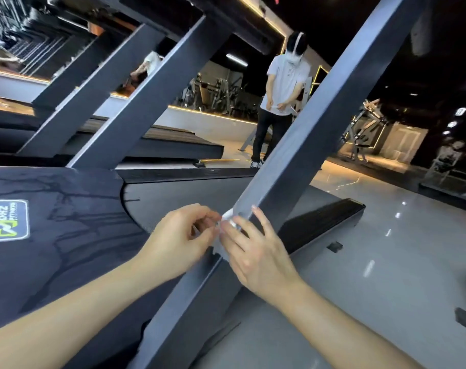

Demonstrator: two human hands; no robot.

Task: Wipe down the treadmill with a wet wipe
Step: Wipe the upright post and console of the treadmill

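Observation:
A grey slanted upright post of the treadmill (pixel 314 134) crosses the view from lower left to upper right. A small crumpled white wet wipe (pixel 229 219) lies against the post's lower part. My left hand (pixel 184 241) pinches the wipe with fingertips from the left. My right hand (pixel 256 246) rests on the post from the right, its fingers over the wipe. The treadmill's dark motor cover (pixel 53 225) with a green logo shows wet streaks at the left. The running belt (pixel 173 198) lies behind the hands.
Another person (pixel 279 97) in a white shirt stands beyond the treadmill. More treadmill posts (pixel 146 97) slant at the upper left. Glossy grey floor (pixel 386 249) spreads to the right, with gym machines (pixel 365 129) further back.

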